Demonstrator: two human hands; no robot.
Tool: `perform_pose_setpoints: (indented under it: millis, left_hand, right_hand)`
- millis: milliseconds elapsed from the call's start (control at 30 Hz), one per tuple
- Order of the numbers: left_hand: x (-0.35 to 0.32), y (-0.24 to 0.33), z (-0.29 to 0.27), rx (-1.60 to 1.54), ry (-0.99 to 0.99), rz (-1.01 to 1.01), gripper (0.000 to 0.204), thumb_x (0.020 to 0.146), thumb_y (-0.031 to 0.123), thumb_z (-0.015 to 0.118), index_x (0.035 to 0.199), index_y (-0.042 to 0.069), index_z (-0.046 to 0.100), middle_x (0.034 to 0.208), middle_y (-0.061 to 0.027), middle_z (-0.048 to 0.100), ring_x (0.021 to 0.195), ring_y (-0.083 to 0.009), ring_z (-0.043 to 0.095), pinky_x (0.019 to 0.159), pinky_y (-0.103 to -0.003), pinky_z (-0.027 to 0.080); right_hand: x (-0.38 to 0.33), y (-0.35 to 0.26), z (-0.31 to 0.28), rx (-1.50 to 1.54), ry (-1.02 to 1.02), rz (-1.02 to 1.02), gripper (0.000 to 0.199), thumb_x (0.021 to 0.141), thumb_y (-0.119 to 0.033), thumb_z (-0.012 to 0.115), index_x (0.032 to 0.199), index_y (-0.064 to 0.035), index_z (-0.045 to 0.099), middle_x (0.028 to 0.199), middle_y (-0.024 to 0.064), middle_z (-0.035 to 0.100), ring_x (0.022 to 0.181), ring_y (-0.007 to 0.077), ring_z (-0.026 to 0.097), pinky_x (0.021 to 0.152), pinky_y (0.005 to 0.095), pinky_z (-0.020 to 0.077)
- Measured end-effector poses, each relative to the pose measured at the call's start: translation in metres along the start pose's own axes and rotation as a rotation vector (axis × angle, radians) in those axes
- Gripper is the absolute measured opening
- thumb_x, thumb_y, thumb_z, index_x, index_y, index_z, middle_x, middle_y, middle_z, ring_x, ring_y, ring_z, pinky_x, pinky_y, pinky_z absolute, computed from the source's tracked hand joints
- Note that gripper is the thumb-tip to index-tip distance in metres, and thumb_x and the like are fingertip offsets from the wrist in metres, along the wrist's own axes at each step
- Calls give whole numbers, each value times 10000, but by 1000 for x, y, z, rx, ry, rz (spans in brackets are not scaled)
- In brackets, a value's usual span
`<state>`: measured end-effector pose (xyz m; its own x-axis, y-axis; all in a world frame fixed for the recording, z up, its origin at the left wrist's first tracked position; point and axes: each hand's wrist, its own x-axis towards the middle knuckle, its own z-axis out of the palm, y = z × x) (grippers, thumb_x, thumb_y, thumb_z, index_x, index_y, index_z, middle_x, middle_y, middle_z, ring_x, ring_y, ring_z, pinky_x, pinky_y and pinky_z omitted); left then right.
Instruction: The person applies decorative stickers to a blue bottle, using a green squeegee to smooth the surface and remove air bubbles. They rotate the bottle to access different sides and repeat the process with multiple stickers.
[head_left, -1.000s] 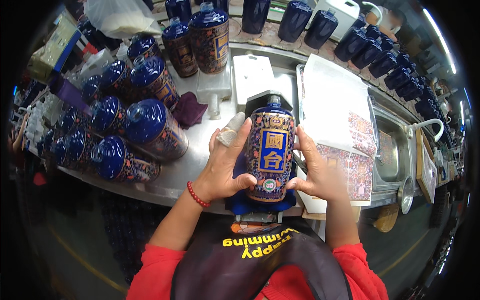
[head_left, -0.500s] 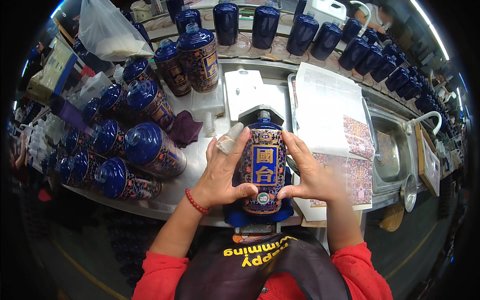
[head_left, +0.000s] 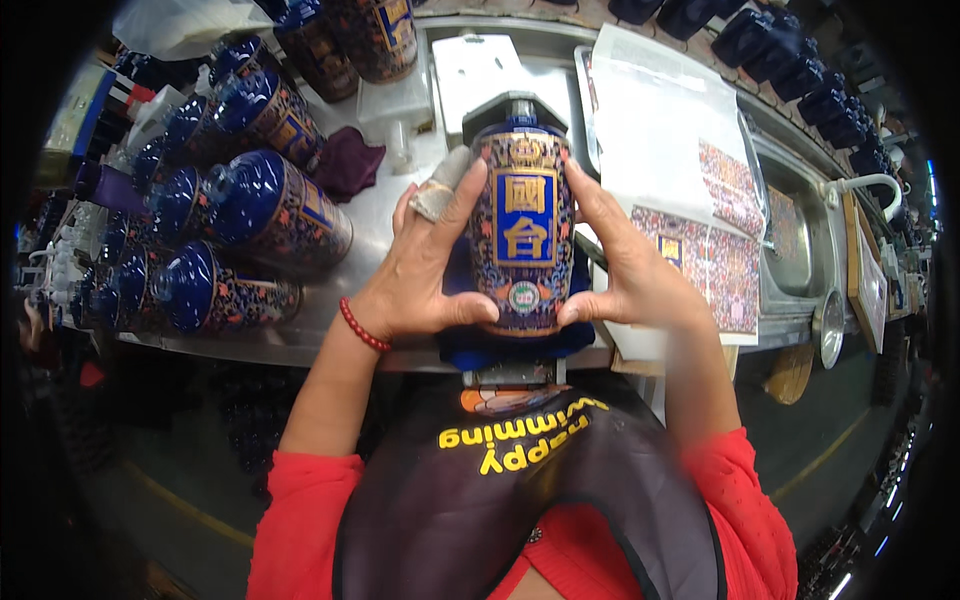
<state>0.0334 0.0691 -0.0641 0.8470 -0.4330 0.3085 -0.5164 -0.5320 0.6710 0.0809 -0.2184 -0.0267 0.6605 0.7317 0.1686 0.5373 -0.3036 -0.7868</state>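
A dark blue ceramic bottle (head_left: 524,230) with gold patterning and a blue-and-gold front label lies lengthwise on a blue cloth pad (head_left: 520,345) at the steel bench's near edge. My left hand (head_left: 425,265) clasps its left side, thumb under the base, one fingertip wrapped in tape. My right hand (head_left: 625,265) clasps its right side, fingers along the label's edge. Both thumbs meet near a small round sticker low on the label.
Several matching blue bottles (head_left: 265,215) lie on their sides to the left on the steel bench (head_left: 360,290). A stack of patterned label sheets (head_left: 700,210) sits to the right, a sink (head_left: 795,235) beyond it. A dark cloth (head_left: 345,165) and white tray (head_left: 480,70) lie behind.
The view has drawn closer to the bottle. Both hands stay on its sides, fingers sliding along the label; the bottle stays on the blue pad.
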Motion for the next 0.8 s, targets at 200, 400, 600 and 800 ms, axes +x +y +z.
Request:
perform_pose_setpoints:
  millis: [200,400,600,800]
  left_hand:
    - [3,-3,-1,49,-8,43,1300,680,843,676,1648,165,133,1654,-243,209,1544,-404,178,1202,-597,35]
    - [5,-3,-4,77,-27,47,1321,664,850,682,1648,170,122,1651,-241,213,1543,-406,179,1201,-606,37]
    - [3,-5,-4,100,-37,44,1325,660,851,683,1648,172,119,1650,-252,205,1543,-415,174,1197,-611,40]
    - [4,-4,-6,107,-64,39,1333,676,838,682,1648,150,85,1653,-253,202,1542,-423,170,1178,-634,37]
  right_hand:
    - [2,5,2,-49,-8,-53,1408,592,-560,908,1638,-94,89,1661,222,197,1485,356,327,1181,457,348]
    - [1,6,2,-48,-22,-52,1419,588,-560,910,1638,-90,79,1652,230,212,1478,353,333,1190,456,333]
    - [0,8,3,-37,-22,-45,1426,588,-546,918,1635,-73,74,1654,233,204,1480,352,329,1195,448,320]
    - [-4,12,1,-34,-54,-54,1415,611,-474,938,1631,-54,52,1671,226,158,1519,345,258,1203,436,303]
